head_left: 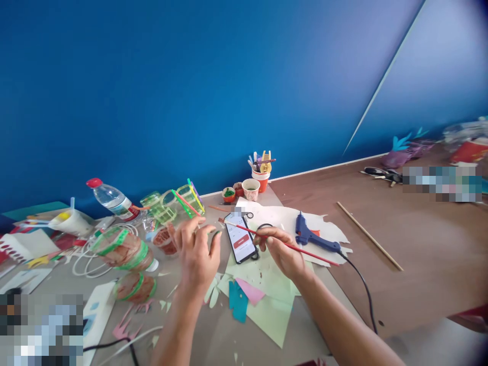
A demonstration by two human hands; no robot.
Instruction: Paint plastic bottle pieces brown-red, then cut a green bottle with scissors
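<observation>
Blue wall (213, 101): rising behind a cluttered grey-and-brown desk (308, 193).
Left hand (196, 249): apparently empty, loosely spread, just beside a brown-stained cup (165, 241).
Right hand (280, 249): pinching a red-handled brush (246, 229), angled over the phone (244, 251); contact unclear.
Paint cups (229, 193): beyond the hands, near the wall.
Banded bottles (124, 249): far left, already coated brown with green bands.
Coating: seemingly partway; clear containers (165, 208) apparently left unpainted.
Glue gun (318, 238): lying right on white paper (335, 229).

The phone (241, 250) lies behind the paintbrush (312, 254), left of the glue gun (305, 232), the bottle (113, 201) farther left, the stick (369, 236) farther right
</observation>
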